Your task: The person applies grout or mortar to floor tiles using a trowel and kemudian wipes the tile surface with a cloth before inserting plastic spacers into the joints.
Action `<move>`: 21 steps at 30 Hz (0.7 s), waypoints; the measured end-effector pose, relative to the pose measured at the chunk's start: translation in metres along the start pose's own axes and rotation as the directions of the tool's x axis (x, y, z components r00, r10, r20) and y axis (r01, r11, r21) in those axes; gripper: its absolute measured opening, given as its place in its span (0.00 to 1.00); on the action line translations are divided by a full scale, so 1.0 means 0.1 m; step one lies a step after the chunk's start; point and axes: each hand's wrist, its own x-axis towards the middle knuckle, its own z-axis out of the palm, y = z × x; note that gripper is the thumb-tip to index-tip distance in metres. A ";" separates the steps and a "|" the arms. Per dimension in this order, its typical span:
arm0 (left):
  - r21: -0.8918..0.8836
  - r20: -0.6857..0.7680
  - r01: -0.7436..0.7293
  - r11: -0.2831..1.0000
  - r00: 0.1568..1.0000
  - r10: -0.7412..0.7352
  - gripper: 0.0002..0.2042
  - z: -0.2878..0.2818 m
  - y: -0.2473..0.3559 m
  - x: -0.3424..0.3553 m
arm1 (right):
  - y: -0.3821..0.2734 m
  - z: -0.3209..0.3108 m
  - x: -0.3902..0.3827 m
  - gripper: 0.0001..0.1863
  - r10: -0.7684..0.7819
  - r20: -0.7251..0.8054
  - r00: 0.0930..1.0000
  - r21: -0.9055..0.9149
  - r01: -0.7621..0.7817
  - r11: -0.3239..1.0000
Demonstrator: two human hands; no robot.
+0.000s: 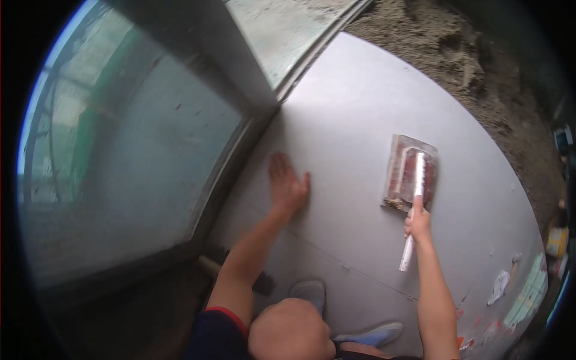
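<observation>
My left hand (287, 183) lies with fingers spread on a large pale grey tile (354, 90), beside the dark frame at its left edge. My right hand (418, 222) is wrapped round the white handle of a flat rectangular tool (401, 168) with a red, dirty plate, resting on the tile to the right of my left hand. A thin line or joint crosses the grey surface below my hands. My bare knee and grey shoes (372, 333) show at the bottom.
A glass panel (132, 156) in a dark frame stands along the left. Rough mortar (420, 48) borders the tile at top right, and a pale floor (282, 24) lies beyond the frame. A wooden-handled tool (210, 264) lies low left; paper scraps (499, 287) are on the right.
</observation>
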 end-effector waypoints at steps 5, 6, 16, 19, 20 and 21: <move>-0.042 0.228 -0.195 0.980 0.953 0.200 0.42 -0.09 0.22 -0.67 | 0.14 -0.10 0.07 0.30 0.139 0.110 0.984 0.170 -0.156 0.973; -0.058 0.258 -0.204 0.977 0.943 0.212 0.42 -0.08 0.22 -0.77 | 0.14 -0.16 0.09 0.29 0.136 0.164 0.977 0.214 -0.170 0.962; -0.133 0.474 -0.341 0.931 0.803 0.362 0.44 -0.20 -0.49 -1.70 | 0.16 -0.18 0.45 0.26 0.030 -0.069 0.997 0.381 -0.001 0.924; -0.126 0.536 -0.352 0.928 0.763 0.362 0.47 -0.17 -0.48 -1.56 | 0.04 -0.20 0.31 0.26 0.138 -0.249 0.959 0.156 -0.101 0.983; -0.140 0.487 -0.347 0.927 0.791 0.369 0.49 -0.15 -0.50 -1.42 | -0.05 -0.23 0.25 0.26 0.154 -0.164 0.974 0.110 -0.137 0.984; -0.155 0.428 -0.345 0.926 0.821 0.377 0.50 -0.10 -0.50 -1.30 | -0.18 -0.27 0.17 0.27 0.164 -0.079 0.983 0.065 -0.159 0.985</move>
